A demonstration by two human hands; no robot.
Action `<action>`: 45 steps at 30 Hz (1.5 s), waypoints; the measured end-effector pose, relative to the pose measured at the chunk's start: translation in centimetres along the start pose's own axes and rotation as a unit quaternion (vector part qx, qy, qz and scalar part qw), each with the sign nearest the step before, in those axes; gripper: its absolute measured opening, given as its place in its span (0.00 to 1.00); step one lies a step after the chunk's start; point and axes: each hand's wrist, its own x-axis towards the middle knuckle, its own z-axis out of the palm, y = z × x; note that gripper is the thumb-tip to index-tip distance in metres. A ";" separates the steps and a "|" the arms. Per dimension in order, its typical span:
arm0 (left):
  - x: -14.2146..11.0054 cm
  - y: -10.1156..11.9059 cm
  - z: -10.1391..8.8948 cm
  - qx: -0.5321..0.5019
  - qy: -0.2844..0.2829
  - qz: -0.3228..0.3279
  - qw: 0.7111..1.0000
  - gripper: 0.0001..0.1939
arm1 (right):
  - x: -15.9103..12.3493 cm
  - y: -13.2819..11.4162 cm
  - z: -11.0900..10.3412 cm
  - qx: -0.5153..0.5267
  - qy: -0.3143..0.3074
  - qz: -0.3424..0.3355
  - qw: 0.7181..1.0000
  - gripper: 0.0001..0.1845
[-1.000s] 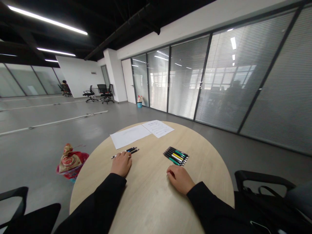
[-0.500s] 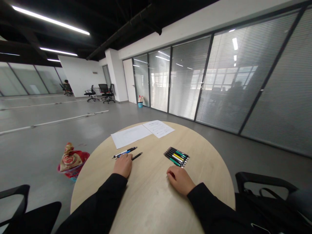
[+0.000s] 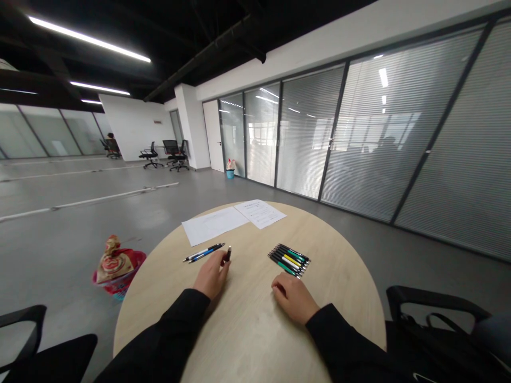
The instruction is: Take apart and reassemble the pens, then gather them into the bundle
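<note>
Black pen (image 3: pixel 228 254) stands nearly upright, pinched in your left hand (image 3: pixel 211 275) at the table's centre. Your right hand (image 3: pixel 293 298) lies loosely curled and empty, just below the pen row (image 3: pixel 288 259). 2 pens (image 3: pixel 204 252) lie beside your left hand; papers (image 3: pixel 213 226) sit toward the far edge of the round wooden table (image 3: pixel 243 340).

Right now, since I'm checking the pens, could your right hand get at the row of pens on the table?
Probably yes. The right hand rests on the round wooden table just short of the row of green, yellow and black pens, with nothing between them. The left hand, gripping a dark pen, is off to the side.
</note>
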 end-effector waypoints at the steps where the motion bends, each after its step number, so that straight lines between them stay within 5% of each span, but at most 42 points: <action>1: -0.2 0.7 0.1 -0.038 -0.007 0.002 0.999 0.08 | 0.0 -0.1 0.0 0.007 0.008 0.003 1.000 0.08; 4: -0.8 3.1 0.8 -0.171 -0.026 -0.018 0.985 0.10 | 0.2 -0.5 0.1 0.033 0.039 0.006 0.999 0.10; 8: -1.6 6.0 1.9 -0.382 -0.081 -0.066 0.918 0.14 | 0.3 -1.1 0.3 0.064 0.050 -0.026 0.996 0.16; 13: -2.3 7.5 2.4 -0.481 -0.137 -0.121 0.857 0.17 | 0.4 -1.5 0.6 0.103 0.014 -0.032 0.994 0.06; 19: -2.0 6.3 2.4 -0.466 -0.124 -0.124 0.867 0.18 | 0.6 -1.1 0.6 0.121 0.039 -0.014 0.992 0.08; 27: -1.7 4.6 2.6 -0.494 -0.100 -0.182 0.844 0.17 | 0.7 -0.3 0.2 0.148 0.049 0.017 0.988 0.09; 45: -0.9 1.7 1.7 -0.496 -0.159 -0.139 0.842 0.16 | 1.1 0.9 -0.4 0.173 0.073 0.061 0.980 0.10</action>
